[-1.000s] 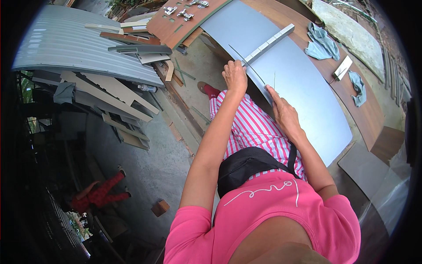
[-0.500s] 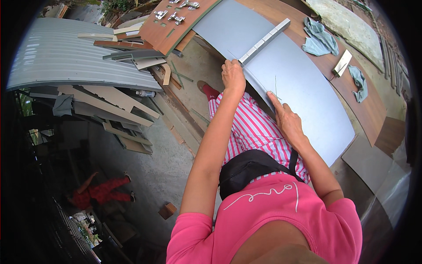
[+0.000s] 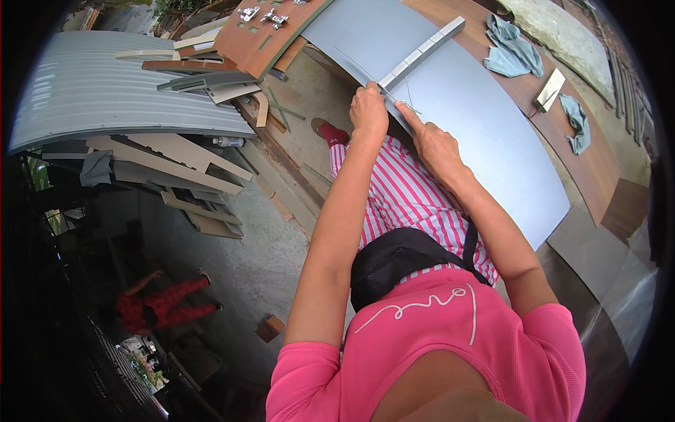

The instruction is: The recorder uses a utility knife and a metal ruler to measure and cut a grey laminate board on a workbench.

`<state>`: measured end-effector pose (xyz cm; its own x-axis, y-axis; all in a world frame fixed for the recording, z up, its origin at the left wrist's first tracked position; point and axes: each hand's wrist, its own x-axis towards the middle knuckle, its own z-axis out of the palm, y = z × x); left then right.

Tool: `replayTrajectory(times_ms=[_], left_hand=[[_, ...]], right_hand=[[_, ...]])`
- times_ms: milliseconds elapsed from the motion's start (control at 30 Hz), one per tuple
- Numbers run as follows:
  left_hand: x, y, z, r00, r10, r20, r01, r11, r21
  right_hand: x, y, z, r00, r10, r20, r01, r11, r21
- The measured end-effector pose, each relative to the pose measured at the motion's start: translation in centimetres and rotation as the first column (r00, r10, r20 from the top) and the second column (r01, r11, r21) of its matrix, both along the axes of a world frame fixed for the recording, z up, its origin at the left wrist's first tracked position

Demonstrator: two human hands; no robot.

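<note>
A long grey-blue panel [image 3: 485,133] lies in front of me, with a silvery segmented bar [image 3: 422,53] across it. My left hand [image 3: 368,111] is closed at the panel's near edge, against the near end of the bar. Close to its right, my right hand [image 3: 437,149] lies at the same edge. Its index finger stretches along the panel and the other fingers are curled; whatever they hold is hidden. Thin slivers [image 3: 410,108] stick up just past that fingertip.
Metal hinges [image 3: 274,19] lie on a brown board at the far left. Rags [image 3: 512,48] and a small box-shaped piece [image 3: 549,90] rest on the brown board beyond the panel. Offcuts [image 3: 169,165] are piled at left. Another person [image 3: 165,306] is at lower left.
My right hand has slid left and away along the panel edge, closer to my left hand. The left hand stays by the bar's end. The view has shifted slightly.
</note>
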<state>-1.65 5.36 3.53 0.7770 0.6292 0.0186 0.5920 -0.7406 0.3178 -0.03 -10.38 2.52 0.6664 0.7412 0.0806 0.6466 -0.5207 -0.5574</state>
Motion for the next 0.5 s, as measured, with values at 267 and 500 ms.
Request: replayTrajectory(times_ms=[267,500], left_hand=[[-0.1,0.6,-0.4,0.996,-0.001,0.087,0.004,0.999,-0.037],[0.2,2.6,-0.2,0.996,0.033,0.083,-0.032,0.999,-0.012]], right_hand=[[-3.2,-6.9,1.1,1.000,0.020,0.009,-0.018,0.982,-0.188],[-2.0,-3.8,0.6,1.000,0.021,0.012,-0.019,0.994,-0.106]])
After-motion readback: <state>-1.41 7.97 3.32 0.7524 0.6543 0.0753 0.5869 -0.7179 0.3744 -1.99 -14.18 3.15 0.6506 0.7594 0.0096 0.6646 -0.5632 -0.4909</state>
